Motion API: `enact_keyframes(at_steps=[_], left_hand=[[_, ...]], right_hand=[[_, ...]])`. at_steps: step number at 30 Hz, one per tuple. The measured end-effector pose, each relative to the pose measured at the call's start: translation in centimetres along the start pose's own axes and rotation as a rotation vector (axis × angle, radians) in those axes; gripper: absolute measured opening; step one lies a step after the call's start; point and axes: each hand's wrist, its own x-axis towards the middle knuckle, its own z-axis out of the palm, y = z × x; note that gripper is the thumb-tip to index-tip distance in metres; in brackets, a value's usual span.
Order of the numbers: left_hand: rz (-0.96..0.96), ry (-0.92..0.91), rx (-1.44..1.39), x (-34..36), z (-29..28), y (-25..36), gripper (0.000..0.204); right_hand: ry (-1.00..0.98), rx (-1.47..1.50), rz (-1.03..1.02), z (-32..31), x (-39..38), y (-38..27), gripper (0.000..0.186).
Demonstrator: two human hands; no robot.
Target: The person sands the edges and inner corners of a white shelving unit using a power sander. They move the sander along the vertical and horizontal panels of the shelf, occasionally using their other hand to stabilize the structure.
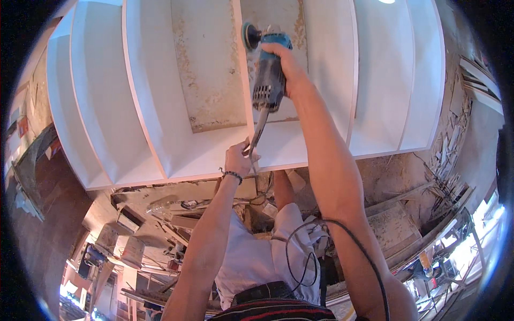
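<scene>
My right hand (284, 59) is wrapped round the body of a blue and black power sander (269, 80). Its round pad (249, 36) faces left, up against the upright middle divider (239, 37) of a white shelf unit (214, 155). A dark power cord (259, 128) runs down from the tool's rear end. Where the divider meets the unit's near edge, my left hand (239, 159) has its fingers curled at the cord, with a dark beaded bracelet on the wrist. Part of its grip is hidden.
Two unpainted, stained panels (209, 69) show inside the unit. More white dividers (134, 80) stand on both sides. Wood scraps (179, 222) litter the floor below, and offcuts (455, 128) lie at the right. The cord loops (310, 262) over my lap and beside my right arm.
</scene>
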Motion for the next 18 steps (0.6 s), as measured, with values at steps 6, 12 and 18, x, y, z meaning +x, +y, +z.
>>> enact_keyframes(at_steps=[6, 12, 18], left_hand=[[0.174, 0.212, 0.022, 1.0, 1.6, 1.5, 0.068], [0.309, 0.615, 0.347, 9.6, -0.8, 12.3, 0.045], [0.392, 0.488, 0.461, 17.7, -7.3, 19.2, 0.047]], right_hand=[[-0.021, -0.057, -0.141, -1.6, -3.4, -0.9, 0.043], [0.207, -0.037, -0.119, -8.3, -12.8, 2.1, 0.039], [0.363, -0.061, -0.057, -15.0, -22.0, 6.1, 0.038]])
